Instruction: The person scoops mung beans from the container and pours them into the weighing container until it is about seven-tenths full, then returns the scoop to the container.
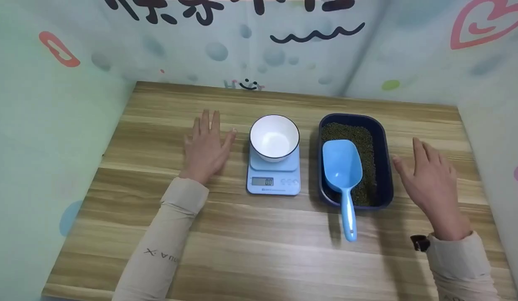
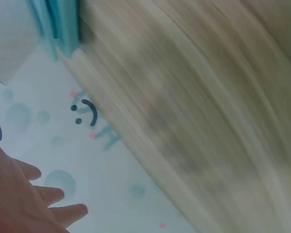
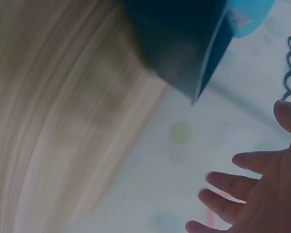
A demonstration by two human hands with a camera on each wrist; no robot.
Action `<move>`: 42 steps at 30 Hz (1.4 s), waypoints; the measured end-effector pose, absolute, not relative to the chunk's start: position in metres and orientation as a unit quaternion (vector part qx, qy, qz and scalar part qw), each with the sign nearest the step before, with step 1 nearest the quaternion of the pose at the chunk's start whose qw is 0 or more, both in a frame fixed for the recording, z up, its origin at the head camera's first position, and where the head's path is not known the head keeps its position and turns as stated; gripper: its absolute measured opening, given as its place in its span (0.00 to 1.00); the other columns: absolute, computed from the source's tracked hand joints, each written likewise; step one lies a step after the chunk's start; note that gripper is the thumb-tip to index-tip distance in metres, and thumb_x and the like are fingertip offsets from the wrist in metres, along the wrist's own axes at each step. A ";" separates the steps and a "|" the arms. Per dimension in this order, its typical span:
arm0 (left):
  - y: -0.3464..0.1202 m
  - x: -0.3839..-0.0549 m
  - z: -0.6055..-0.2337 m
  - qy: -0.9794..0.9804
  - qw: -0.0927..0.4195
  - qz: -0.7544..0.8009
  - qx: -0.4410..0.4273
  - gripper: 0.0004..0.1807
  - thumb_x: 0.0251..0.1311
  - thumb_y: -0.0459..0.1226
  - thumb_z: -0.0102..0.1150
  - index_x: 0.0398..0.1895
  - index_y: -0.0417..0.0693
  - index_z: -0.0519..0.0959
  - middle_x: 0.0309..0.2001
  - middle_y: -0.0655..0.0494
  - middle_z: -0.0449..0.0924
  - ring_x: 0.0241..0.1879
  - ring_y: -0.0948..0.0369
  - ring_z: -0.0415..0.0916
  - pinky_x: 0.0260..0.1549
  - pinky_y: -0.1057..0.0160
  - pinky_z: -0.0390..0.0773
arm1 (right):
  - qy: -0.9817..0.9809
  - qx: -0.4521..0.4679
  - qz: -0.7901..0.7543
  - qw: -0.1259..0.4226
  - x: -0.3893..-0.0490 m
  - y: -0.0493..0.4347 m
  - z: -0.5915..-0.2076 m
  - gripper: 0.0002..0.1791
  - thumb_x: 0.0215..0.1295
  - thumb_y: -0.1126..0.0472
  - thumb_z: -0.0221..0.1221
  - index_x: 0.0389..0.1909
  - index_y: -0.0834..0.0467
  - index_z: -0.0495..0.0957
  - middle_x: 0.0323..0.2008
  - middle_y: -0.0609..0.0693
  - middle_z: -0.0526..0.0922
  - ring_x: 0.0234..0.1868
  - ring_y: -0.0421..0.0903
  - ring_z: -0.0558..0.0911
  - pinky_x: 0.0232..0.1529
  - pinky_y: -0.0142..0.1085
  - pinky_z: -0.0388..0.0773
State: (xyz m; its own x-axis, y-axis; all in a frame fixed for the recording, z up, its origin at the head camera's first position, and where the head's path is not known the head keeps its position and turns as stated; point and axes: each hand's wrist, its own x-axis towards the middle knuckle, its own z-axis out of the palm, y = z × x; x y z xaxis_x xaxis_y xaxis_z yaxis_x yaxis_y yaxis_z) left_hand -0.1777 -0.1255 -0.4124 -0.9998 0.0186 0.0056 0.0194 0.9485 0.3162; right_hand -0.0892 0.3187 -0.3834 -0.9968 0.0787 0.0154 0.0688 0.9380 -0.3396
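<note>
Both hands are empty, fingers spread: here's the left hand point(image 1: 206, 152) beside the blue scale point(image 1: 273, 186) with the white bowl point(image 1: 274, 136) on top, and there's the right hand point(image 1: 434, 182) just off the navy bin point(image 1: 383, 167), where the blue scoop point(image 1: 342, 165) lies on dark grains point(image 1: 367, 146). Careful, its handle point(image 1: 348, 219) juts past the near rim, so a knock could flick grains onto the surface point(image 1: 250, 251), while a stray left thumb might shove the bowl off-centre.
</note>
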 end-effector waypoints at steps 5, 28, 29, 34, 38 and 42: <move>-0.113 -0.156 -0.423 -0.957 -0.069 -0.280 0.038 0.34 0.61 0.62 0.26 0.53 0.47 0.67 0.44 0.50 0.71 0.44 0.53 0.70 0.39 0.52 0.71 | -0.974 -0.022 0.228 0.000 -0.063 0.285 -0.389 0.40 0.61 0.35 0.42 0.68 0.53 0.48 0.39 0.57 0.77 0.34 0.54 0.75 0.29 0.48 0.70; -0.108 -0.149 -0.474 -0.736 -0.305 -0.600 0.063 0.18 0.52 0.45 0.61 0.32 0.39 0.70 0.22 0.45 0.74 0.21 0.50 0.79 0.23 0.56 0.79 | -0.974 -0.003 0.225 -0.028 -0.021 0.227 -0.418 0.46 0.53 0.55 0.62 0.68 0.53 0.45 0.41 0.61 0.66 0.20 0.47 0.68 0.14 0.34 0.62; -0.108 -0.151 -0.475 -0.735 -0.308 -0.602 0.058 0.17 0.52 0.44 0.62 0.31 0.39 0.70 0.20 0.46 0.73 0.21 0.50 0.79 0.22 0.57 0.79 | -0.974 -0.004 0.227 -0.021 -0.021 0.227 -0.417 0.46 0.52 0.58 0.61 0.69 0.52 0.44 0.42 0.62 0.66 0.20 0.47 0.68 0.14 0.34 0.62; -0.112 -0.158 -0.479 -0.724 -0.315 -0.612 0.045 0.16 0.51 0.42 0.63 0.26 0.40 0.69 0.15 0.50 0.69 0.16 0.53 0.77 0.16 0.61 0.77 | -0.969 0.009 0.239 0.053 -0.025 0.235 -0.410 0.42 0.50 0.67 0.57 0.67 0.56 0.49 0.41 0.61 0.71 0.22 0.49 0.68 0.17 0.37 0.64; -0.115 -0.160 -0.480 -0.711 -0.332 -0.618 0.035 0.15 0.52 0.40 0.62 0.27 0.40 0.68 0.15 0.50 0.69 0.15 0.54 0.76 0.15 0.62 0.77 | -0.970 0.037 0.224 0.092 -0.026 0.244 -0.391 0.32 0.50 0.68 0.54 0.61 0.62 0.62 0.33 0.58 0.74 0.19 0.46 0.67 0.18 0.36 0.64; -0.113 -0.158 -0.482 -0.713 -0.339 -0.613 0.028 0.15 0.52 0.41 0.62 0.29 0.40 0.68 0.15 0.50 0.70 0.16 0.54 0.77 0.16 0.61 0.77 | -0.979 0.048 0.183 0.071 -0.022 0.257 -0.360 0.27 0.51 0.68 0.54 0.56 0.64 0.68 0.21 0.51 0.70 0.15 0.42 0.63 0.15 0.33 0.61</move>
